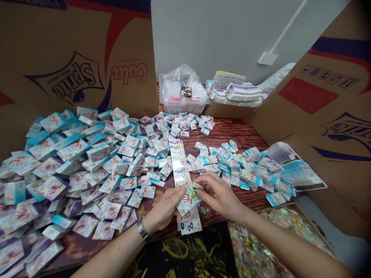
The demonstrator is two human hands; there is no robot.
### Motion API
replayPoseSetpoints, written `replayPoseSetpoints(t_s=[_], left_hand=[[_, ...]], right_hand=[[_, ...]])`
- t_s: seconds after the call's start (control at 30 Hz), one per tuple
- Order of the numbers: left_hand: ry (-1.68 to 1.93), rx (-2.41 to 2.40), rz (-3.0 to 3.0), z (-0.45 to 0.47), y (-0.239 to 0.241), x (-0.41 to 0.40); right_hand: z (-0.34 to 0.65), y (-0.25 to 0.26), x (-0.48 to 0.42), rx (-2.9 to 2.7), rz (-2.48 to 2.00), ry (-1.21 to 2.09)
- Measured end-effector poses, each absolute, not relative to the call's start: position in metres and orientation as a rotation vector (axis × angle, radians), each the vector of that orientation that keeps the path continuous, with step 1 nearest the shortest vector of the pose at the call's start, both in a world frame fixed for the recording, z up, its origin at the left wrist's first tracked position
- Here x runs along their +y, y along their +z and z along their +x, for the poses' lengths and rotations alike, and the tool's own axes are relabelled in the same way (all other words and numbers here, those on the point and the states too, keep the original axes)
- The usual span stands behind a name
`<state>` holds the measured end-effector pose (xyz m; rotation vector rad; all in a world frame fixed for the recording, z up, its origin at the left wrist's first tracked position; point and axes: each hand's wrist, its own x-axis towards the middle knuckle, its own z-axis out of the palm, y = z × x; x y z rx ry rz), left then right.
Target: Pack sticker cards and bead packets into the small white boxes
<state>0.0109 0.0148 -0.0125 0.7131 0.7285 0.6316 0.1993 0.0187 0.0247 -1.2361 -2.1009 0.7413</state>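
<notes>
My left hand [166, 206], with a metal watch at the wrist, is closed around a small white-and-blue printed box [184, 203] with a hand picture on it. At the box's upper end, the fingers of my right hand [220, 195] pinch a clear packet of colourful candies [194, 194]. Whether the packet is partly inside the box I cannot tell. A strip of printed stickers [179, 162] runs along the table beneath both hands, its near end hanging over the edge. Beside my right hand another small candy packet [205, 210] lies on the table.
A large heap of small printed boxes [87, 166] covers the left side. More such boxes [232, 162] lie at right, near flat stacked cartons [303, 173]. Big cardboard boxes [72, 50] flank the table. A carton of candy packets [269, 247] stands low right; a plastic tub [184, 105] sits behind.
</notes>
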Motion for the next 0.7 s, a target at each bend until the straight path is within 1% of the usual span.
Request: replayPoseSetpoints(t_s=[0.17, 0.2, 0.27, 0.37, 0.43, 0.53, 0.7], left_hand=[[0.637, 0.726, 0.659, 0.01, -0.016, 0.013], [0.644, 0.731, 0.648, 0.01, -0.017, 0.012], [0.656, 0.739, 0.632, 0.011, -0.019, 0.011], [0.667, 0.754, 0.628, 0.012, -0.018, 0.009], [0.67, 0.769, 0.632, 0.013, -0.016, 0.008], [0.675, 0.799, 0.649, 0.015, -0.014, 0.007], [0.704, 0.816, 0.796, 0.015, -0.015, 0.008]], right_hand=[[0.202, 0.012, 0.027, -1.88, -1.297, 1.157], [0.202, 0.011, 0.028, -1.84, -1.297, 1.189], [0.203, 0.01, 0.028, -1.854, -1.303, 1.095], [0.203, 0.012, 0.024, -2.0, -1.265, 0.805], [0.203, 0.015, 0.021, -2.088, -1.207, 0.693], [0.202, 0.02, 0.018, -2.199, -1.149, 0.634], [0.197, 0.029, 0.016, -2.233, -1.136, 0.672]])
